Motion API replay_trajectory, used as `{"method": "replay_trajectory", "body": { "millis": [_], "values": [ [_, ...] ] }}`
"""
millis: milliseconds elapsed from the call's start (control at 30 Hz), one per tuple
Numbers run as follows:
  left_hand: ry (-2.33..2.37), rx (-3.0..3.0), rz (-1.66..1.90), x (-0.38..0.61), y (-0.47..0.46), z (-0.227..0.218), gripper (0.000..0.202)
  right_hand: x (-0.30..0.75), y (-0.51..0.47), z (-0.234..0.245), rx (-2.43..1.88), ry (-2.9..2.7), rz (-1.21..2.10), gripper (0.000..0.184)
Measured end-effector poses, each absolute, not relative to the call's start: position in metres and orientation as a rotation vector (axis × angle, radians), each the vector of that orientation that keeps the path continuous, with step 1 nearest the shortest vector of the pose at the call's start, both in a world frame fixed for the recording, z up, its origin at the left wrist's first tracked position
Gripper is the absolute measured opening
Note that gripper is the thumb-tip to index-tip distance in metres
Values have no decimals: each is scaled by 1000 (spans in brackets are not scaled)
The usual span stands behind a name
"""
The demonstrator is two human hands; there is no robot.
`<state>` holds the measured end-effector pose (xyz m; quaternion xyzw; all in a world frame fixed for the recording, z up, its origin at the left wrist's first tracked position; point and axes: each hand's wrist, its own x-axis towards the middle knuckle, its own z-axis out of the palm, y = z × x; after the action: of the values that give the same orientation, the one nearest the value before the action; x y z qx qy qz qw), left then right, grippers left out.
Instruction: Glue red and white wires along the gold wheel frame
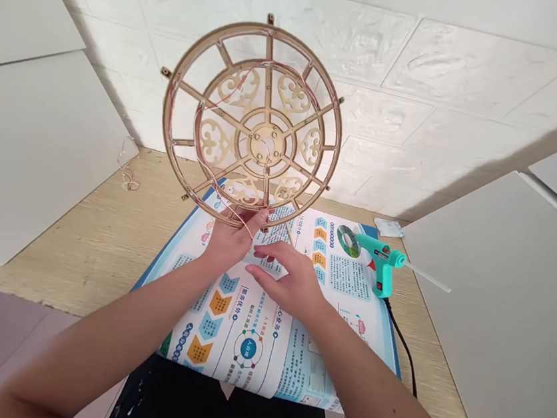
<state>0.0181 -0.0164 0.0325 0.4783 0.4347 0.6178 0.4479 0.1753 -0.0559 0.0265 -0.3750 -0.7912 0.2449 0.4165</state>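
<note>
A round gold openwork frame with spokes, scroll-shaped cutouts and small tabs on its rim is held upright above the table. My left hand grips its bottom edge, fingers partly hidden behind the rim. Thin red and white wire runs along the rings and spokes, and a loose pale strand hangs from the centre past my left hand. Just right of and below that hand is my right hand, thumb and fingers apart, holding nothing that I can see.
Printed poster sheets cover the middle of the wooden table. On the right lie a teal glue gun with its black cord, a disc under its nozzle, and a small white packet. Coiled wire lies by the left white panel.
</note>
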Motion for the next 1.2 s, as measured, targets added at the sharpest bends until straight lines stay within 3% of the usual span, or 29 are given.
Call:
{"method": "replay_trajectory", "body": {
  "millis": [467, 1200],
  "values": [
    [1099, 1299, 1445, 28, -28, 26, 29, 167, -60, 26, -1056, -1671, 708, 4],
    [905, 1395, 1337, 29, -29, 25, 22, 190, -48, 38, -1052, -1564, 462, 15]
  ]
}}
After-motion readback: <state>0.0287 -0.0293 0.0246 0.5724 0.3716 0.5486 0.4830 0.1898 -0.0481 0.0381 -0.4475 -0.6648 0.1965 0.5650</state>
